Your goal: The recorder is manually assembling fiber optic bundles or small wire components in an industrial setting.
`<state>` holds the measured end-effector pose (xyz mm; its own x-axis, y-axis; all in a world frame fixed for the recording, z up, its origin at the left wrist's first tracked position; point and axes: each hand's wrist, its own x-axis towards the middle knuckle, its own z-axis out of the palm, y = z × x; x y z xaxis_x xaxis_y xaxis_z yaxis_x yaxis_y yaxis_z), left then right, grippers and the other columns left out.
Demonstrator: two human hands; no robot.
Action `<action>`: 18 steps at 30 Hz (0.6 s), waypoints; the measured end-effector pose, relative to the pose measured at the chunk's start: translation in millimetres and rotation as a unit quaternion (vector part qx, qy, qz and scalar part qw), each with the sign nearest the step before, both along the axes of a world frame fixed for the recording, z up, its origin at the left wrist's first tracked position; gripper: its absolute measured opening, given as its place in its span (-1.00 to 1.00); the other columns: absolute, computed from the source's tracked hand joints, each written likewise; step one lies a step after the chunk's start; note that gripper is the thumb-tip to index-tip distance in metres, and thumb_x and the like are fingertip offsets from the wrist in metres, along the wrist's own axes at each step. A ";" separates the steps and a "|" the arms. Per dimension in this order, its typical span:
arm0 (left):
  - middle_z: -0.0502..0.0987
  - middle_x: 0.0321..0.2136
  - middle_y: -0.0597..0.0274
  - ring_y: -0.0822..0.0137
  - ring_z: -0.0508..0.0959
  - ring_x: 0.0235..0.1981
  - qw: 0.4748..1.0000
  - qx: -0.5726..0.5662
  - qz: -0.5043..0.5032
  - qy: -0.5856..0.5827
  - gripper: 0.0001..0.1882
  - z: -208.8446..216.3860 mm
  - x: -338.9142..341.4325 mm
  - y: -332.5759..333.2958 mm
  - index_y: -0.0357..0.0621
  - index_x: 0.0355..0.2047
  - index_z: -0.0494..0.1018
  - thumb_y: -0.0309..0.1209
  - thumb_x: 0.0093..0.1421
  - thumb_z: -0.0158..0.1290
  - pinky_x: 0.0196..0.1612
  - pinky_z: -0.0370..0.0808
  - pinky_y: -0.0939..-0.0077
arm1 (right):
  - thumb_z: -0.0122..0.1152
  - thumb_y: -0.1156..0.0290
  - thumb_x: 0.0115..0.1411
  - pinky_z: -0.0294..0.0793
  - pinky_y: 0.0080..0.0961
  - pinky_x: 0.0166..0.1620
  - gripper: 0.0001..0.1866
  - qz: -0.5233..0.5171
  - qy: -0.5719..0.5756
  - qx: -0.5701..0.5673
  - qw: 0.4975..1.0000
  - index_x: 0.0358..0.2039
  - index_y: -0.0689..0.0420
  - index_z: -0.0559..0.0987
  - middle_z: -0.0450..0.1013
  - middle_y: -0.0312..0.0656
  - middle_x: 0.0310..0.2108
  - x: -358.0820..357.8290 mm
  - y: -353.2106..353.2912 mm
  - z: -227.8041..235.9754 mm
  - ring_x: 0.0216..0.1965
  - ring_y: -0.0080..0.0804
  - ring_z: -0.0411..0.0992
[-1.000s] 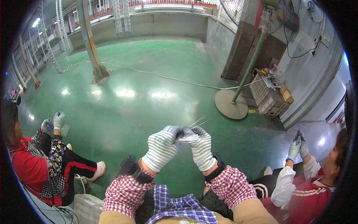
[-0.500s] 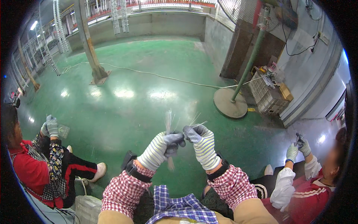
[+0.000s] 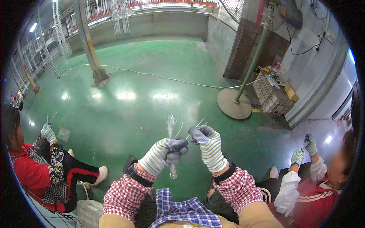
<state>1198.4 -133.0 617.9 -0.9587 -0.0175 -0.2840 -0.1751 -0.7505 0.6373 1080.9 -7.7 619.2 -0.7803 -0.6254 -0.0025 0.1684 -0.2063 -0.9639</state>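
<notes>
Sitting at the far left, a co-worker (image 3: 28, 163) in a red top is holding up a striped glove (image 3: 48, 133). Behind, a steel column (image 3: 88, 41) is standing on the green floor (image 3: 125, 125). At centre, the person's left hand (image 3: 161, 152), gloved in striped knit with grey fingers, is clamping a bundle of thin pale strands (image 3: 170, 127); the bundle is running upright through the fist, fanning out above and protruding below. Just to its right, the person's right hand (image 3: 207, 144), gloved alike, is pinching a few loose strands (image 3: 199, 122) that are pointing up and rightward. The two hands are staying near but apart. Farther right, a green pole (image 3: 255, 60) is rising from a round base (image 3: 232, 104), and a grey crate (image 3: 268, 95) is standing nearby. At the far right, a second co-worker (image 3: 315, 197) is holding both gloves (image 3: 298, 155) close to each other; what they are gripping, I cannot tell.
</notes>
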 end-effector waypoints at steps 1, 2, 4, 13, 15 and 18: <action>0.44 -0.51 0.28 0.69 0.15 -0.78 1.000 0.020 -0.010 0.001 -0.77 2.1 -2.9 3.4 -0.16 -0.34 0.39 -0.24 0.17 0.03 -0.74 0.08 0.81 | 0.35 0.32 0.02 0.27 -0.72 -0.45 -0.80 -0.003 -0.001 0.001 1.000 -0.53 0.14 0.54 0.41 -0.39 -0.63 -1.4 1.0 0.0 -0.57 -0.69 0.31; 0.48 -0.49 0.27 0.62 0.28 -0.74 0.996 -0.085 0.037 -0.016 -0.79 6.3 -2.5 8.3 -0.19 -0.35 0.41 -0.30 0.15 0.06 -0.67 0.22 0.77 | 0.35 0.31 0.02 0.26 -0.72 -0.45 -0.80 -0.015 0.013 -0.008 1.000 -0.52 0.14 0.54 0.41 -0.39 -0.63 -2.4 1.6 0.0 -0.57 -0.69 0.31; 0.49 -0.49 0.28 0.58 0.35 -0.68 0.942 -0.303 0.143 0.011 -0.82 -6.5 -9.7 20.0 -0.21 -0.35 0.43 -0.34 0.13 0.07 -0.60 0.29 0.73 | 0.35 0.31 0.02 0.26 -0.72 -0.45 -0.80 -0.025 0.027 -0.018 0.999 -0.52 0.14 0.54 0.41 -0.40 -0.63 0.1 0.8 -0.4 -0.56 -0.70 0.31; 0.50 -0.54 0.31 0.60 0.35 -0.67 0.908 -0.382 0.170 0.015 -0.81 8.0 -2.8 15.3 -0.20 -0.33 0.45 -0.33 0.14 0.06 -0.60 0.28 0.70 | 0.33 0.40 0.04 0.27 -0.73 -0.41 -0.86 -0.028 0.040 0.004 0.999 -0.50 0.16 0.56 0.43 -0.44 -0.55 -4.9 2.4 1.5 -0.51 -0.74 0.27; 0.46 -0.52 0.29 0.65 0.23 -0.75 1.000 -0.005 0.000 -0.015 -0.75 3.1 1.9 -1.4 -0.19 -0.30 0.42 -0.26 0.15 0.05 -0.69 0.15 0.73 | 0.34 0.39 0.04 0.25 -0.74 -0.43 -0.84 -0.006 0.001 -0.004 1.000 -0.54 0.15 0.54 0.41 -0.45 -0.58 -5.2 4.4 5.7 -0.52 -0.75 0.25; 0.45 -0.50 0.27 0.61 0.23 -0.75 0.999 -0.030 0.013 -0.015 -0.76 6.6 2.2 4.6 -0.19 -0.28 0.40 -0.28 0.15 0.05 -0.69 0.19 0.72 | 0.35 0.38 0.03 0.24 -0.74 -0.43 -0.83 -0.015 0.016 -0.004 1.000 -0.55 0.13 0.53 0.41 -0.46 -0.58 -8.1 4.2 1.4 -0.52 -0.76 0.24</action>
<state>1200.7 -128.3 624.5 -0.9490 -0.0603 -0.3095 -0.1753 -0.7151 0.6767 1072.8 -3.5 620.5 -0.7986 -0.6012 0.0274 0.1313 -0.2185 -0.9670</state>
